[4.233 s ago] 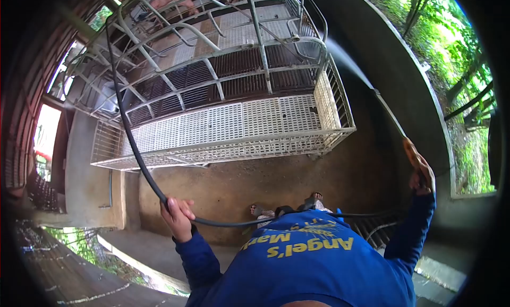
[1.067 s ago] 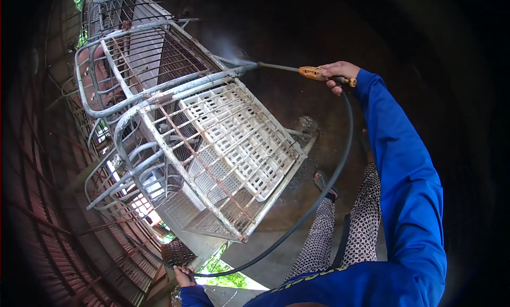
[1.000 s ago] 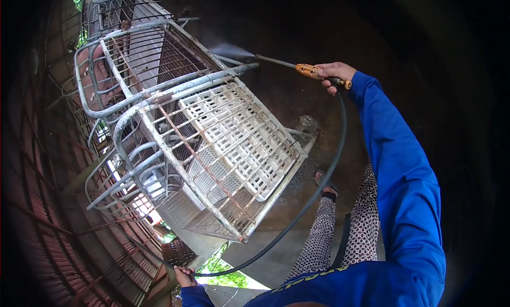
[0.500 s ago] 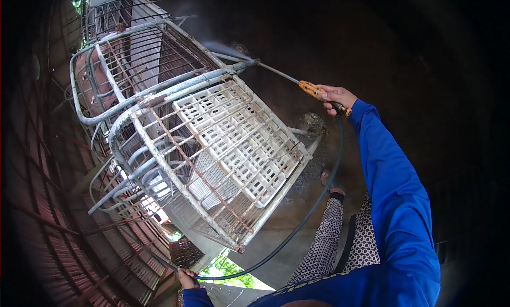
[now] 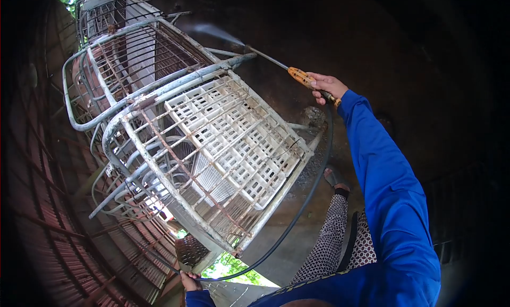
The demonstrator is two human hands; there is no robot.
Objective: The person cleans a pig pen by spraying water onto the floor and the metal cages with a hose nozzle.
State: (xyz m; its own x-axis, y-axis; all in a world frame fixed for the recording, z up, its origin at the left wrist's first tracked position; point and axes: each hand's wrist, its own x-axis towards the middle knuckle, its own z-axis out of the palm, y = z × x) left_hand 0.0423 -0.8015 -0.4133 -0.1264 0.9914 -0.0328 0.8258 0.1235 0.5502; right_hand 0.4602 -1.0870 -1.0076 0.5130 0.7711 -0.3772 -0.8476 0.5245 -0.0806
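My right hand (image 5: 328, 87) is closed round the orange handle of a spray gun (image 5: 301, 77), held out at arm's length. Its thin metal lance points up and left, and a white fan of water (image 5: 215, 33) shoots from the tip over the dark floor. From the gun's rear a black hose (image 5: 297, 220) loops down past my legs. Low in the view, my left hand (image 5: 189, 280) is wrapped round that hose. Left of the lance stands a rusty, whitish metal cage frame (image 5: 178, 198) with a white slotted plastic panel (image 5: 239, 139) inside its bars.
Behind the frame, more barred metal frames (image 5: 154, 41) stretch to the upper left. A reddish corrugated wall (image 5: 48, 211) runs along the left. A support leg (image 5: 317, 142) sticks out near my sandalled foot (image 5: 336, 178). The floor (image 5: 372, 137) looks dark and wet.
My right hand and the spray gun have moved a little left and up. The spray now lands farther out, beyond the frame's bar. My left hand keeps its grip on the hose.
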